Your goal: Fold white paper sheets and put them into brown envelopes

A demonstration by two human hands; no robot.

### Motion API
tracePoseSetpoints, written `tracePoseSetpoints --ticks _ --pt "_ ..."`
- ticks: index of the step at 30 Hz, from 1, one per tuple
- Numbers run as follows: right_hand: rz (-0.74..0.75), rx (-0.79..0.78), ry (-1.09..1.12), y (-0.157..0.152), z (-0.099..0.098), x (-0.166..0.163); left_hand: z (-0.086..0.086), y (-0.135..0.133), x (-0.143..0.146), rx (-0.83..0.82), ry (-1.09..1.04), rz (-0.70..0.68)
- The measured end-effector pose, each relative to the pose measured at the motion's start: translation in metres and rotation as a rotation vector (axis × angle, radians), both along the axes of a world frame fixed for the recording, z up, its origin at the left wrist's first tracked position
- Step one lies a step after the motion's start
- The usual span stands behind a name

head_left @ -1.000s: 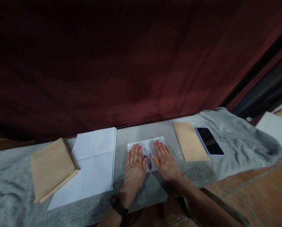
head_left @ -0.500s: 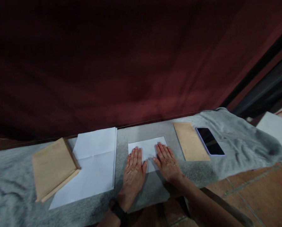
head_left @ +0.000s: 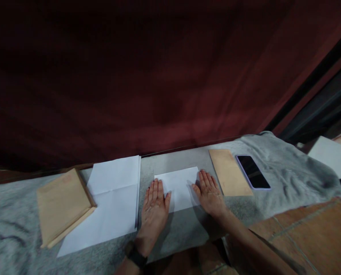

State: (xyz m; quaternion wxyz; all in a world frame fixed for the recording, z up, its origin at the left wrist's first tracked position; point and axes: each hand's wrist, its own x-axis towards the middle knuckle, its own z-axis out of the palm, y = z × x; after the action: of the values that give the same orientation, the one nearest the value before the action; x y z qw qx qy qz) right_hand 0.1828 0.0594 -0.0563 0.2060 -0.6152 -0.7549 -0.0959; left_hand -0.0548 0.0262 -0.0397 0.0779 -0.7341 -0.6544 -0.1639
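Observation:
A folded sheet of white paper (head_left: 179,189) lies on the grey cloth in the middle of the head view. My left hand (head_left: 155,208) is flat at the paper's left edge, fingers stretched out and pointing away from me. At the right edge, my right hand (head_left: 210,194) rests with its fingers extended, partly over the paper. Both palms face down, and neither hand grips anything. Left of my left hand is a stack of larger white sheets (head_left: 115,206) with a crease across it. A brown envelope (head_left: 230,172) lies just right of my right hand.
A pile of brown envelopes (head_left: 63,206) overlaps the white sheets at the left. Beyond the single envelope lies a phone (head_left: 253,172) in a purple case. Grey cloth (head_left: 290,164) is bunched at the right. A dark red curtain (head_left: 164,84) hangs behind.
My hands have slid apart, the left one toward the left edge of the folded paper and the right one toward its right edge. More of the paper shows between them.

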Motion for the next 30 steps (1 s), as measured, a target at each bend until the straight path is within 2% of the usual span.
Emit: tracePoseSetpoints --ticks 4,9,13,16,24,27,30 --pt "-0.004 -0.001 0.002 0.007 0.012 -0.006 0.008 0.010 0.010 0.007 -0.007 -0.025" --pt "0.143 -0.075 0.048 0.013 0.026 -0.032 0.010 0.020 0.038 -0.014 -0.003 -0.144" --pt "0.245 -0.129 0.077 0.015 0.026 -0.047 0.004 0.025 0.051 -0.045 0.034 -0.187" --pt "0.234 -0.132 0.075 0.017 0.020 -0.049 -0.001 0.027 0.052 -0.052 0.052 -0.162" --pt "0.052 -0.017 0.039 0.020 0.005 -0.037 -0.006 0.027 0.033 -0.010 0.008 -0.023" --pt "0.021 -0.012 0.004 0.020 0.005 -0.030 -0.006 0.028 0.022 -0.012 -0.084 0.057" --pt "-0.003 -0.038 -0.024 0.019 0.007 -0.023 0.001 0.030 0.009 -0.030 -0.286 0.107"
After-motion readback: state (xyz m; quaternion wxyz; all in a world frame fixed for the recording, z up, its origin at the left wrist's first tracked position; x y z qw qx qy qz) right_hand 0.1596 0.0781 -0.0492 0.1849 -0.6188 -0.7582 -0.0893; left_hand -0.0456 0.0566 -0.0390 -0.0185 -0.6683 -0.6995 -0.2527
